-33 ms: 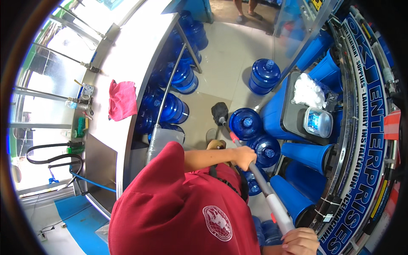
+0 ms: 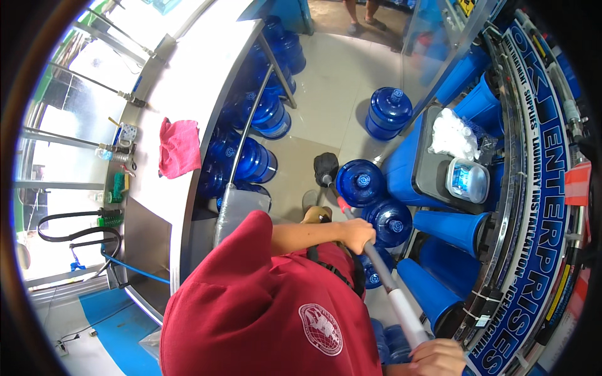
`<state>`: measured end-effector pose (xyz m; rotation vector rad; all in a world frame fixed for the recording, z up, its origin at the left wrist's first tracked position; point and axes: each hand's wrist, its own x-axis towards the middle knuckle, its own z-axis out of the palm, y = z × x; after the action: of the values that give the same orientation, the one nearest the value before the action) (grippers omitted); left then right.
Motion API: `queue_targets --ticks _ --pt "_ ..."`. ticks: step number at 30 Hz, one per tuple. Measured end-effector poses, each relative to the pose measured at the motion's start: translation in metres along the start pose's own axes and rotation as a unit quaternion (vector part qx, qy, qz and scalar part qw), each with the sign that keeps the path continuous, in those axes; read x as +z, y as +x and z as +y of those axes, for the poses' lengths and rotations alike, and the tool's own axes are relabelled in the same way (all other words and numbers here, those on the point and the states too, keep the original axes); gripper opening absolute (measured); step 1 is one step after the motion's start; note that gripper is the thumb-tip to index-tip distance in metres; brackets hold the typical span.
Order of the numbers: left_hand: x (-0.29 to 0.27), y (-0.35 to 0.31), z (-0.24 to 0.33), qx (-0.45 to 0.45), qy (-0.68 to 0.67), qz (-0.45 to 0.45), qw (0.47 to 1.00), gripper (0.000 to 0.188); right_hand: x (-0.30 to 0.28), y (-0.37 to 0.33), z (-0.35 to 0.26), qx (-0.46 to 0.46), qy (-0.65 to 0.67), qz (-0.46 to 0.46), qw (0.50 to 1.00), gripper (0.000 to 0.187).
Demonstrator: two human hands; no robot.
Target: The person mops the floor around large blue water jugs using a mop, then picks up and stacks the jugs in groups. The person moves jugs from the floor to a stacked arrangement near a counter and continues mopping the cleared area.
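A long-handled mop (image 2: 385, 276) slants from the lower right up to the middle of the floor. Its dark grey head (image 2: 325, 168) rests on the tiles beside a blue water jug (image 2: 361, 183). My left hand (image 2: 357, 235) is wrapped round the grey pole partway along. Lower down and farther right, my right hand (image 2: 438, 357) grips the thick white end of the handle. Another blue jug (image 2: 387, 222) stands close by the pole, and a smaller-looking one (image 2: 377, 268) is partly hidden behind it. One of my feet (image 2: 316, 215) shows just below the mop head.
Blue jugs (image 2: 256, 160) fill the space under the white counter (image 2: 179, 81), behind a metal rail. A pink cloth (image 2: 179, 149) lies on top. At right stand a blue bin (image 2: 404, 166) with a grey lid and a lone jug (image 2: 389, 113). Another person's legs (image 2: 364, 15) appear far off.
The mop handle and my right hand have shifted slightly left. The mop head stays in almost the same spot, and my left hand keeps its hold.
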<state>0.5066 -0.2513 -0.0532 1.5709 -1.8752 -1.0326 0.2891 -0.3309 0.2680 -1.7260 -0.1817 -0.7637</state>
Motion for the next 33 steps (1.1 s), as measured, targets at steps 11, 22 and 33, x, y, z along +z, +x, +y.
queue_targets --ticks 11,22,33 --pt "-0.039 -0.048 -0.067 -0.086 0.09 0.015 0.992 0.017 0.066 -0.026 0.066 -0.01 0.026 0.078 0.997 0.011" --pt "-0.119 -0.102 -0.206 -0.287 0.096 0.178 0.937 0.072 0.106 0.051 0.237 0.116 0.033 -0.009 0.993 0.025" --pt "-0.213 -0.087 -0.212 -0.184 0.004 0.213 0.96 0.014 0.149 0.168 0.195 0.136 0.016 0.1 0.986 0.034"
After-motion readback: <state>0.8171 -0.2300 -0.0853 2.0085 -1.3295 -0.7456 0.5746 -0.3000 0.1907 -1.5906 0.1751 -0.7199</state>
